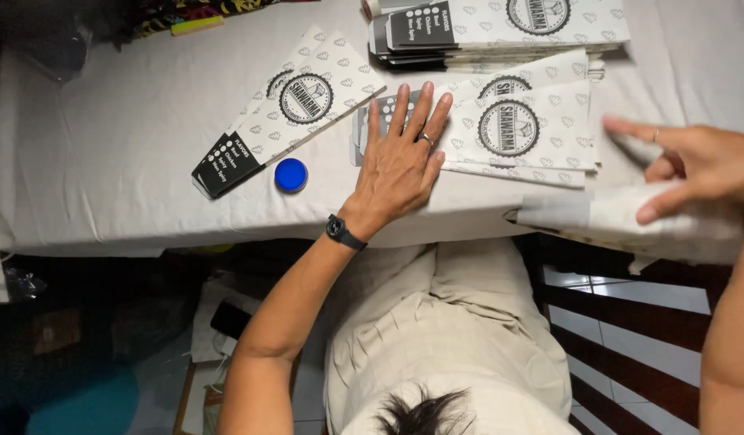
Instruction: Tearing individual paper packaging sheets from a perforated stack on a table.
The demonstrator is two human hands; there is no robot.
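Note:
My left hand (400, 161) lies flat with fingers spread on the left end of a stack of white printed paper sleeves (525, 133) on the white-covered table (106, 161). It wears a ring and a black wristwatch (340, 231). My right hand (702, 165) is at the right edge, gripping one blurred white paper sleeve (622, 217) at the table's near edge, with its index finger stretched out to the left.
A second pile of the same sleeves (303, 105) lies slanted to the left, with a small round blue lid (290, 175) beside it. A taller stack (501, 28) sits at the far edge. Dark wooden chair slats (622, 322) show below right, and colourful cloth (195, 12) at top left.

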